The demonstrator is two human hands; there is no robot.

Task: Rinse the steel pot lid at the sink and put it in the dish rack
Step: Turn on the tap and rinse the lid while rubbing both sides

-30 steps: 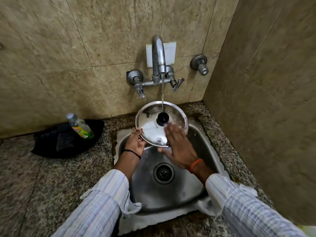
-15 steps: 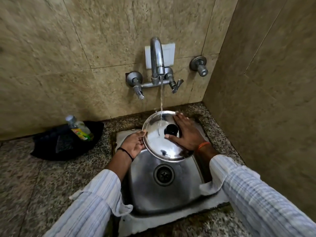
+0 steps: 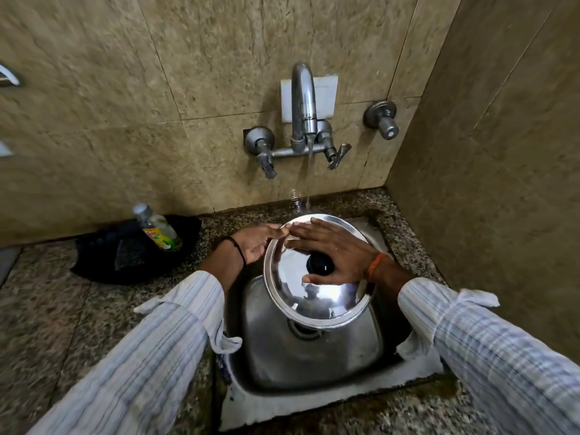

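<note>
Water [image 3: 309, 171] is striking the steel pot lid's [image 3: 317, 296] far rim as the left hand [image 3: 255, 244] is pinching its left edge (right hand [image 3: 337, 254] is lying flat, fingers spread, holding nothing).

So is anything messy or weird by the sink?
A little. The bottle leans tilted in the black tray instead of standing up. The sink edge has a ragged white border, patchy at the front. The lid looks fine.

A corner is formed by mottled beige tiled walls [image 3: 131, 98], a white plate [image 3: 326, 95] is fixed behind the tap, and the speckled granite desk [image 3: 47, 312] is dimly lit.
</note>
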